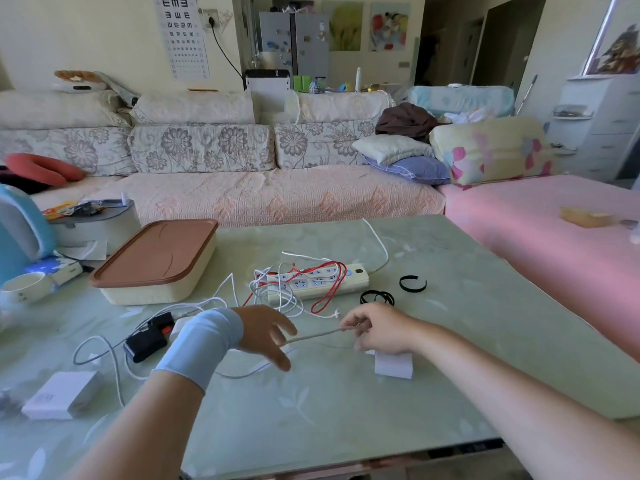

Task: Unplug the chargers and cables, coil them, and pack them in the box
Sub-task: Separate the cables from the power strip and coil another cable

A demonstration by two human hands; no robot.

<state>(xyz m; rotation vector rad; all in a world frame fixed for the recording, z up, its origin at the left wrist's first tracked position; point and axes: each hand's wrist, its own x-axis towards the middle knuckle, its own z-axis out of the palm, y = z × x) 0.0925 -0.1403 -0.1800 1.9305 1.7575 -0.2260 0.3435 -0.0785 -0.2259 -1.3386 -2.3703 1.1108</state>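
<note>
A cream power strip point(323, 282) lies mid-table under a tangle of white cables point(273, 292) and a red cable point(327, 289). My right hand point(377, 329) pinches one end of a pale cable point(313, 337), stretched towards my left hand point(268, 334), whose fingers are loosely spread at the cable's other end; whether they hold it is unclear. A white charger point(394, 365) sits below my right hand. A black charger point(150, 336) and a white adapter point(62, 394) lie at the left. The cream box point(156, 292) with a brown lid point(156, 252) stands closed at the back left.
Black cable ties point(377, 297) and an open black band point(412, 284) lie right of the strip. A cup point(24, 287), a blue kettle point(17, 230) and a grey container point(97, 223) crowd the left edge. A sofa point(259, 195) stands behind the table.
</note>
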